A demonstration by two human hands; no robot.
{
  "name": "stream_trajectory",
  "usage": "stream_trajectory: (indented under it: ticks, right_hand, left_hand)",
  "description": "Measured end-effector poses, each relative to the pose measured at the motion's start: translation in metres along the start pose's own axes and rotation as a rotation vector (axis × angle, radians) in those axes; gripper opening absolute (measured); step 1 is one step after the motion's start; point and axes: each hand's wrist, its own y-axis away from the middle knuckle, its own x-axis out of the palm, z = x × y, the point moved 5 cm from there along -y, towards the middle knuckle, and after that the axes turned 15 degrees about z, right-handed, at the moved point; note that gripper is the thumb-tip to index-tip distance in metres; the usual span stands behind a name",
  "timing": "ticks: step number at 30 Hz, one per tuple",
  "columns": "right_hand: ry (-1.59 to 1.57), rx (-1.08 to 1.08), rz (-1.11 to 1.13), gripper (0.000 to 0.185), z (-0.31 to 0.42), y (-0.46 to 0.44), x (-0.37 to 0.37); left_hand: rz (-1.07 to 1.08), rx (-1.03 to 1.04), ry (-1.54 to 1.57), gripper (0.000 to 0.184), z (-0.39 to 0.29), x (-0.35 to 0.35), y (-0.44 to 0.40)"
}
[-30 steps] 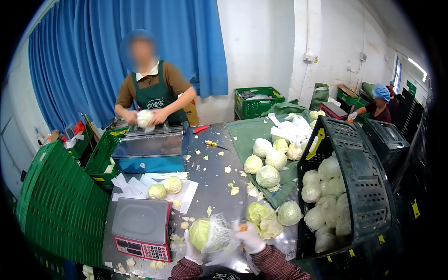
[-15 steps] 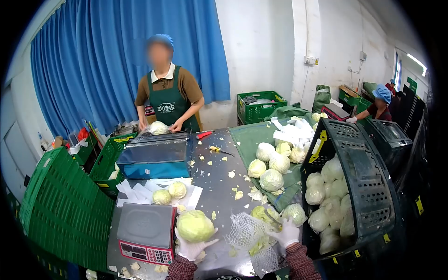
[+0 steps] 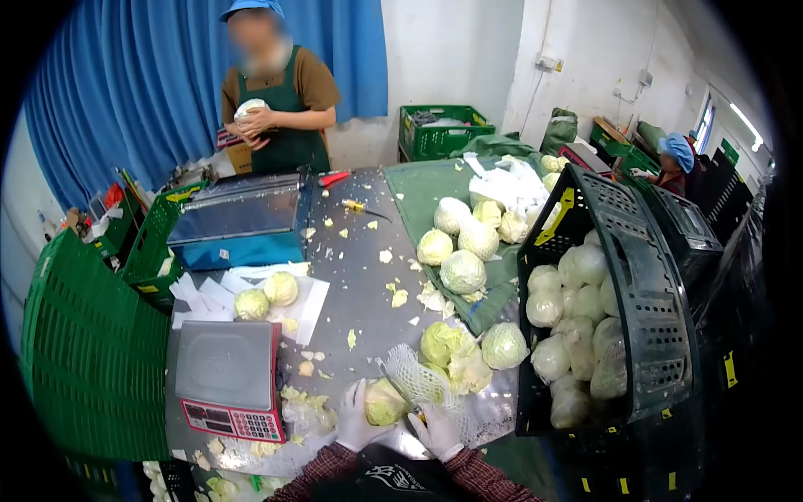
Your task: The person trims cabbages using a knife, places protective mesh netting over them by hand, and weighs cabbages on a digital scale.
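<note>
White-gloved, lower centre: clamping pale-green round cabbage point(image 3: 385, 404) in left hand point(image 3: 358, 418), gripping grey-bladed knife point(image 3: 401, 390) in right hand point(image 3: 438, 432); could skid off curve into left.

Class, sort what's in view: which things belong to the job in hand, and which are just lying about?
Likely in the job:
cabbage in left hand
knife in right hand

Seemingly just lying about:
yellow-handled knife
leaf scraps
red object
</note>
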Motion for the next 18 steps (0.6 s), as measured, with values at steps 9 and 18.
stream_trajectory:
  ticks: [9, 18]
  right_hand:
    - [0.053, -0.012, -0.011, 0.042, 0.003, 0.018, 0.016]
    - [0.264, -0.006, -0.082, 0.045, 0.019, 0.034, 0.007]
  left_hand:
    - [0.271, -0.028, -0.214, 0.109, -0.007, -0.02, -0.022]
    - [0.236, -0.127, 0.041, 0.109, -0.006, 0.023, -0.01]
